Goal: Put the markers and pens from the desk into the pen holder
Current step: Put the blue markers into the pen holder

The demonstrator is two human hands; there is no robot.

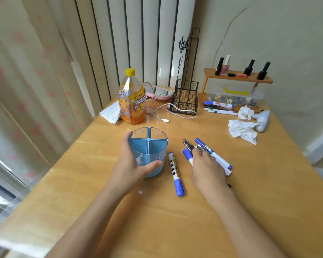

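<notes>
A round blue pen holder [153,144] with four compartments stands on the wooden desk [250,192]; its compartments look empty. My left hand [132,164] is wrapped around its left and front side. My right hand [207,164] lies over a bunch of blue-capped markers [218,159] and a dark pen [187,144], fingers curled on them. One blue-capped marker [175,174] lies loose on the desk between the holder and my right hand. More markers and pens [219,107] lie at the back right.
An orange drink bottle [131,101] stands behind the holder, with a white cable [162,116] and a wire rack [186,98] beside it. Crumpled tissues [242,130] lie at right. A wooden shelf [237,77] with small bottles stands over a plastic box [235,97].
</notes>
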